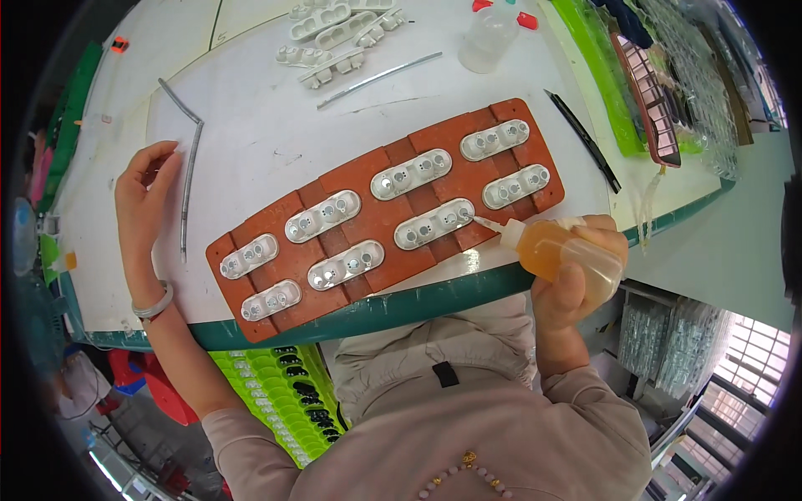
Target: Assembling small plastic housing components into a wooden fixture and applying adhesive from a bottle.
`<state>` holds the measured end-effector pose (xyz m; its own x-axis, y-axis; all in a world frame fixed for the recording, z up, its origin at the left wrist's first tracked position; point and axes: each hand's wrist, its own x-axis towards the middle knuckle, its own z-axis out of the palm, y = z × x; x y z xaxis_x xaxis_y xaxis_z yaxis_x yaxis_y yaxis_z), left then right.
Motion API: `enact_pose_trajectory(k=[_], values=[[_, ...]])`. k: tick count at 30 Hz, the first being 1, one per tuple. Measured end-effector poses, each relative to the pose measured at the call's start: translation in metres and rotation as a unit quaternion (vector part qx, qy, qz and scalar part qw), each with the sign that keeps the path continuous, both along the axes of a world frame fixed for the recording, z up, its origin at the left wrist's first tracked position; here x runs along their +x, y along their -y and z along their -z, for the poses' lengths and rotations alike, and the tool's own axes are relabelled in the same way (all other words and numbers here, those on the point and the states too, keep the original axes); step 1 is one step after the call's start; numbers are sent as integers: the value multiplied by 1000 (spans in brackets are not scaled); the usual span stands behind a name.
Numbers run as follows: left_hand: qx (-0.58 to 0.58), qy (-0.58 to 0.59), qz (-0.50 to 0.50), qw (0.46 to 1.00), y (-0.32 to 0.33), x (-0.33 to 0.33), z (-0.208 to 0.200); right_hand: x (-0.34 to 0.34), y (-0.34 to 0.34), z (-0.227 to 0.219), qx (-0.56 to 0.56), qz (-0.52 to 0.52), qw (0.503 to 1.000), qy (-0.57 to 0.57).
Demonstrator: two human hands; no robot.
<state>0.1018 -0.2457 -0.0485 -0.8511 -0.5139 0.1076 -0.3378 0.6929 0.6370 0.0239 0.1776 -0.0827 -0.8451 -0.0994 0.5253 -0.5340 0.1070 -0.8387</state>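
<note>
My right hand (576,271) is wrapped round a clear squeeze bottle (555,250) partly filled with amber liquid. The bottle is tilted, and its thin nozzle tip meets the right end of a white oval piece (434,224) with several small round recesses. Several such pieces sit in two rows on a reddish-brown board (384,174) lying slanted across the table. On the left, my left hand (149,188) rests on the table with its fingers loosely curled and nothing visible in them. A bent grey metal rod (194,159) lies just right of it.
Loose white pieces (334,37) are heaped at the far side, near a straight metal strip (380,79). A clear bottle with red parts (489,42) stands beyond the board. Black tweezers (585,142) lie to the right. A green edge (401,305) rims the table.
</note>
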Motion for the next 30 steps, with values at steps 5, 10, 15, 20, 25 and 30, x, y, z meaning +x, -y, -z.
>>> enact_pose_trajectory(k=[5,10,15,20,25,30], values=[[11,-8,3,1000,1,-1,2,-2,-7,5,-9,14,1000,-11],[-12,-4,12,1000,-1,0,0,-9,-11,0,-79,79,994,-9],[0,-6,5,1000,-1,-1,0,-12,-17,5,-10,74,996,-43],[6,-11,9,1000,3,-1,1,-13,-15,3,-28,89,995,-37],[13,-7,-2,1000,0,-2,1,-11,-13,-3,-16,63,998,-14],[16,-15,7,1000,2,-2,2,-13,-17,-2,-47,88,995,0]])
